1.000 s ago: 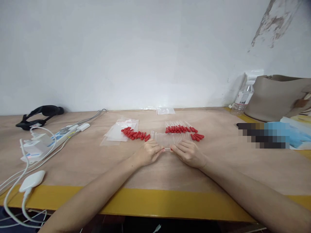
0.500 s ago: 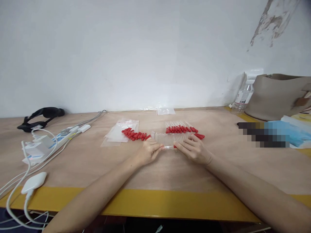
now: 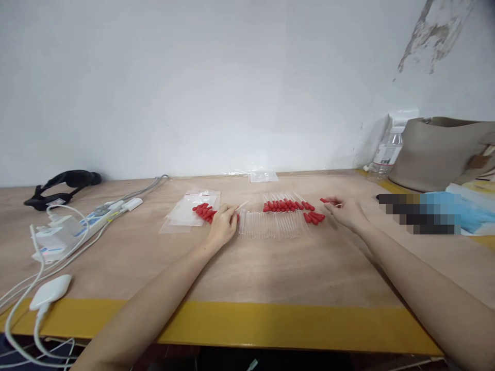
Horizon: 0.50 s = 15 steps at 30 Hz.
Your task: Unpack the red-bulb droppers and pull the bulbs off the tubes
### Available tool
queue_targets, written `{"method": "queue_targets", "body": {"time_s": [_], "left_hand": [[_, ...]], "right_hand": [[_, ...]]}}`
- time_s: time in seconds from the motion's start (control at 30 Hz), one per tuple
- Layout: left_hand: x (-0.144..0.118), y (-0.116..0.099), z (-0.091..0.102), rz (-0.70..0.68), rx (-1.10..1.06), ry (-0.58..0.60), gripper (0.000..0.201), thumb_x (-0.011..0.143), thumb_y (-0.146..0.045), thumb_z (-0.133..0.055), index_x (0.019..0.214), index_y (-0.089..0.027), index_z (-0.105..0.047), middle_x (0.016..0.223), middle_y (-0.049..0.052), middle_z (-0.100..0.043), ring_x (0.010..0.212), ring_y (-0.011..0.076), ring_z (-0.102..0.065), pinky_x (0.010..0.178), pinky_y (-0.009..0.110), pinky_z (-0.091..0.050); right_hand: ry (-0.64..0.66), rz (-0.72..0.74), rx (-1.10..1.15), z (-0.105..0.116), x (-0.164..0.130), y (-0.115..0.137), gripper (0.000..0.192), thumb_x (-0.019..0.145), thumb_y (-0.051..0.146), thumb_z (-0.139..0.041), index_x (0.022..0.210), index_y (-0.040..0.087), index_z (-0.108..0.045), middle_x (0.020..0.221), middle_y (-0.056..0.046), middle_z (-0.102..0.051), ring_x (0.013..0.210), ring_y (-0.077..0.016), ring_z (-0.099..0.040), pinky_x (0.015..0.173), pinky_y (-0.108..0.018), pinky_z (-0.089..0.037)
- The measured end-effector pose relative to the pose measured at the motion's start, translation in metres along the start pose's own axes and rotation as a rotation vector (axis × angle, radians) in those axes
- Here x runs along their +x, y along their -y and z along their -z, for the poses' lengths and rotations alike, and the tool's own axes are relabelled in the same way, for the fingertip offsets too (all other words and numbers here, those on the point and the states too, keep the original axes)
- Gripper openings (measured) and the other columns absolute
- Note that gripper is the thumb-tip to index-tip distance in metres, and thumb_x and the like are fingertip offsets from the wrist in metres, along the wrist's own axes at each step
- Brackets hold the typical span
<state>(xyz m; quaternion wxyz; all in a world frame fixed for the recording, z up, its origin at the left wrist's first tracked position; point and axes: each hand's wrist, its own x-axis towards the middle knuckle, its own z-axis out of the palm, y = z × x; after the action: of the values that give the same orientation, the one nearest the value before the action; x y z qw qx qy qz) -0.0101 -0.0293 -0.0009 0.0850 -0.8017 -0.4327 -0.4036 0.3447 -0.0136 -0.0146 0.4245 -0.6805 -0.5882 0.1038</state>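
My left hand (image 3: 224, 222) is closed around a thin pale glass pipette (image 3: 243, 204), its tip pointing up and to the right. Whether a bulb sits on its other end is hidden by the fingers. Beside this hand lies a heap of red rubber bulbs (image 3: 203, 210), partly covered by it. My right hand (image 3: 346, 211) pinches a single red rubber bulb (image 3: 323, 200) just above the table. Between the hands, a row of clear glass tubes (image 3: 273, 225) lies side by side. Behind that row are several droppers with red bulbs (image 3: 284, 205), and a few loose bulbs (image 3: 314, 218) lie at its right.
Clear plastic bags (image 3: 181, 214) lie left of the heap, another bag (image 3: 263, 177) by the wall. A power strip (image 3: 93, 224) with cables and a black strap (image 3: 64, 188) occupy the left side. At right stand a bottle (image 3: 388, 153) and a grey-beige bag (image 3: 429, 154).
My hands have parted from over the tube row. The left went left and up with a pipette; the right moved right and holds a red bulb. More loose bulbs now lie at right.
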Motion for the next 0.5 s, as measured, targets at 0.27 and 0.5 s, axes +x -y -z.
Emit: {"method": "queue_targets", "body": {"time_s": [0.27, 0.5], "left_hand": [[-0.004, -0.007, -0.011, -0.022, 0.023, -0.014, 0.017, 0.073, -0.011, -0.048, 0.077, -0.015, -0.064, 0.076, 0.004, -0.059, 0.066, 0.0128, -0.055, 0.059, 0.023, -0.045], [-0.009, -0.015, -0.012, -0.067, -0.019, 0.074, 0.019, 0.074, -0.02, -0.052, 0.087, -0.014, -0.065, 0.082, 0.006, -0.061, 0.065, 0.0132, -0.057, 0.061, 0.025, -0.048]], "right_hand": [[0.131, -0.175, 0.071, -0.007, 0.006, -0.014, 0.018, 0.053, 0.031, -0.068, 0.059, 0.016, -0.062, 0.053, -0.002, -0.06, 0.047, -0.0117, -0.05, 0.042, -0.022, -0.034], [0.277, -0.167, 0.19, -0.006, 0.002, -0.01, 0.022, 0.062, 0.037, -0.062, 0.066, 0.015, -0.067, 0.056, -0.002, -0.062, 0.044, -0.0094, -0.047, 0.04, -0.021, -0.033]]}}
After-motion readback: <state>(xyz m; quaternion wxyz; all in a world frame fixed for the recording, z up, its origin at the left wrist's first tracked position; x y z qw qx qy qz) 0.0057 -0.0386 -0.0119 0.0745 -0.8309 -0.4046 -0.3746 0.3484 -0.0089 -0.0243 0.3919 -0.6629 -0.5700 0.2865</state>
